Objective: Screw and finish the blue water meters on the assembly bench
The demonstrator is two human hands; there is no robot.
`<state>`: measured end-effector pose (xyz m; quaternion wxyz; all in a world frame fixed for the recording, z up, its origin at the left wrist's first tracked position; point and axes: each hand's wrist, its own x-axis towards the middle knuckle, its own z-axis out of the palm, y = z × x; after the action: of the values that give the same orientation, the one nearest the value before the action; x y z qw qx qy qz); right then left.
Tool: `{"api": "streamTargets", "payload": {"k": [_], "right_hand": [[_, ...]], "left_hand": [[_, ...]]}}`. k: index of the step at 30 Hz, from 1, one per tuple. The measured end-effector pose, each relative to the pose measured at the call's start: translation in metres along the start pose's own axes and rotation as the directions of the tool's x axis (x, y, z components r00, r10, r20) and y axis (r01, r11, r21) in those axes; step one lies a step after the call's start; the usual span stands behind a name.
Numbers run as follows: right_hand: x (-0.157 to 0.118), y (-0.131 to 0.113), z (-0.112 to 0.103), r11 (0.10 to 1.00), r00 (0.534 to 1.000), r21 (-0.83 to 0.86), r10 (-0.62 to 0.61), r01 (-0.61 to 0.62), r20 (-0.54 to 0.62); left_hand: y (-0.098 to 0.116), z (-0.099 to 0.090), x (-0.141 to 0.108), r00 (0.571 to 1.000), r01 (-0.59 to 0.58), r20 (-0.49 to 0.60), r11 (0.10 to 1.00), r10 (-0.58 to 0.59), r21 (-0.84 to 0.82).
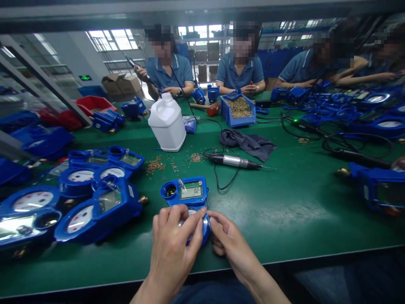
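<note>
A blue water meter (202, 192) lies on the green bench in front of me, its small display reading 0.2 and a round open socket beside the display. My left hand (177, 236) is over the meter's lower round dial, fingers bent and gripping the housing; most of the dial is hidden beneath it. At the meter's right edge, my right hand (226, 236) has its fingers curled in with the thumb against them, close to the left fingertips. Whatever it pinches is too small or hidden to name. An electric screwdriver (232, 161) with a thin bit lies beyond the meter.
Several blue meters (82, 215) crowd the left side. Loose small screws (155, 165), a white jug (167, 122), a grey cloth (249, 143) and a blue bin of screws (238, 120) stand farther back. Co-workers (240, 69) sit opposite. Another meter (376, 185) is at right.
</note>
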<state>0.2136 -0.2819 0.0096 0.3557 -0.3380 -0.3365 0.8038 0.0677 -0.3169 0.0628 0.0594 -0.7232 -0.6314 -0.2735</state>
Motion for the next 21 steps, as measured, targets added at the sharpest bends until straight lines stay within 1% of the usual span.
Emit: {"api": "streamTargets", "payload": {"k": [3,5,7,9,10,13,15,17,19,21], "right_hand": [[-0.01,-0.004,-0.003,0.989,0.995,0.149,0.031,-0.017,-0.091],[-0.018,-0.006,-0.007,0.972,0.991,0.233,0.04,-0.01,-0.126],[-0.027,-0.009,-0.011,0.954,0.989,0.299,0.038,0.007,-0.145],[-0.034,-0.012,-0.015,0.938,0.986,0.347,0.036,0.023,-0.165],[-0.038,-0.013,-0.016,0.935,0.983,0.352,0.035,0.03,-0.179],[-0.046,-0.019,-0.013,0.942,0.977,0.336,0.05,0.023,-0.208],[-0.051,-0.022,-0.007,0.947,0.98,0.32,0.075,-0.012,-0.185],[-0.055,-0.024,-0.001,0.954,0.989,0.294,0.097,-0.059,-0.116],[-0.059,-0.024,0.005,0.961,0.993,0.262,0.108,-0.093,-0.044],[-0.061,-0.023,0.009,0.962,0.993,0.245,0.117,-0.117,0.014]], "left_hand": [[-0.006,-0.003,-0.011,1.0,0.0,0.006,0.996,0.0,-0.084],[-0.013,-0.007,-0.02,1.0,-0.015,0.009,0.988,0.017,-0.157],[-0.022,-0.01,-0.028,0.996,-0.075,0.021,0.974,0.082,-0.215],[-0.031,-0.01,-0.036,0.988,-0.144,0.027,0.964,0.154,-0.225],[-0.035,-0.007,-0.039,0.985,-0.166,0.014,0.961,0.173,-0.22],[-0.04,0.004,-0.044,0.98,-0.196,-0.082,0.957,0.182,-0.214],[-0.036,0.013,-0.044,0.976,-0.198,-0.134,0.955,0.171,-0.22],[-0.029,0.019,-0.043,0.974,-0.185,-0.17,0.959,0.149,-0.214],[-0.024,0.021,-0.042,0.973,-0.172,-0.19,0.961,0.131,-0.216],[-0.023,0.02,-0.041,0.976,-0.166,-0.177,0.96,0.127,-0.227]]}}
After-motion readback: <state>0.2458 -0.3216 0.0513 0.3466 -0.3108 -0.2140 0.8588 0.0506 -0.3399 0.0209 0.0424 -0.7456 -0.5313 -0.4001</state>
